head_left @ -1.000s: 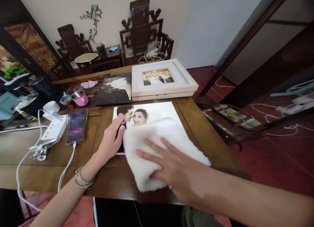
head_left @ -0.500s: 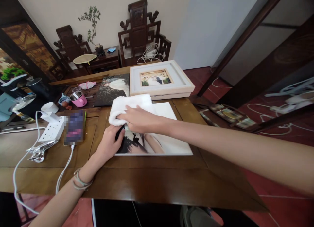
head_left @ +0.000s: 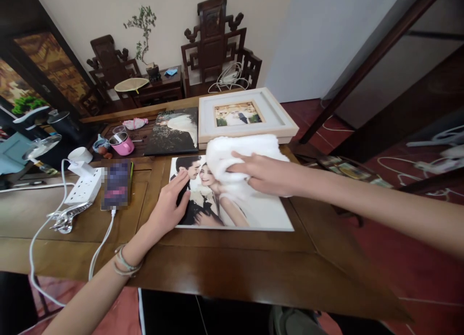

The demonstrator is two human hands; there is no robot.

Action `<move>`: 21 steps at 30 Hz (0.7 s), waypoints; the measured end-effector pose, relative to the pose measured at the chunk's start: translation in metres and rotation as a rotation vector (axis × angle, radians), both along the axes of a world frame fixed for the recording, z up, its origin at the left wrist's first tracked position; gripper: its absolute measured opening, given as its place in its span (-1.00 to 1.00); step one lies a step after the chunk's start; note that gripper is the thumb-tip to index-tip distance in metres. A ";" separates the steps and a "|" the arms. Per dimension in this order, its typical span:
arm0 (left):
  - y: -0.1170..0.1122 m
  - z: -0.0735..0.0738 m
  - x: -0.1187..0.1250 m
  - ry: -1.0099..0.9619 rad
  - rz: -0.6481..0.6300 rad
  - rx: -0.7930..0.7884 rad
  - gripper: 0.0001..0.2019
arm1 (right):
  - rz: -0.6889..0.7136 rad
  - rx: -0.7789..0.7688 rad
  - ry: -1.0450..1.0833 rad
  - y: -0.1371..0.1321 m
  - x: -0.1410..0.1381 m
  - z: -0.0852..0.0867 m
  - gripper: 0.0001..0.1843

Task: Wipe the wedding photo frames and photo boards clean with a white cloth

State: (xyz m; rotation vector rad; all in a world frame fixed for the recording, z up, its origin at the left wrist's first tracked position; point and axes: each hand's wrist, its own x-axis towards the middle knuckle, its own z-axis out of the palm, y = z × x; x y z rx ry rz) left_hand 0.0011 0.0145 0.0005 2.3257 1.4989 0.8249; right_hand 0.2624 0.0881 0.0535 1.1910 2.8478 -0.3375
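Note:
A photo panel (head_left: 232, 210) showing a couple in wedding clothes lies flat on the wooden table. My left hand (head_left: 169, 202) rests on its left side, fingers stretched out and holding nothing. Over the panel's upper right part, my right hand (head_left: 266, 173) presses a folded white towel (head_left: 250, 149), its fingers sunk into the cloth. The towel hides that corner and nearly touches a framed picture behind it. The couple's heads and the lower part of the panel are uncovered.
Behind the panel lie a dark photo panel (head_left: 172, 137) and a white-framed picture (head_left: 232, 113). To the left are a pink mug (head_left: 122, 145), a phone (head_left: 116, 187) on a charging cable, and a white power strip (head_left: 85, 187). The table's edge (head_left: 224, 294) runs in front.
My right hand has slid the towel to the right across the panel, baring the couple's heads. My left hand stays at the panel's left side, its fingers now straighter. The view has shifted slightly.

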 end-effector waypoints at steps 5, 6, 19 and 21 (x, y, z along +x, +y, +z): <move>0.001 0.002 0.000 0.003 -0.001 -0.024 -0.56 | 0.053 0.096 0.047 -0.018 0.037 -0.025 -0.37; 0.001 0.002 0.000 0.005 0.000 -0.028 -0.56 | 0.081 0.127 0.065 -0.029 0.039 -0.030 -0.39; 0.001 0.002 0.002 0.019 0.000 -0.013 -0.56 | 0.244 0.077 0.182 -0.105 0.033 -0.033 -0.37; 0.001 0.002 0.002 0.025 0.002 -0.018 -0.56 | 0.241 0.060 0.165 -0.076 0.032 -0.028 -0.34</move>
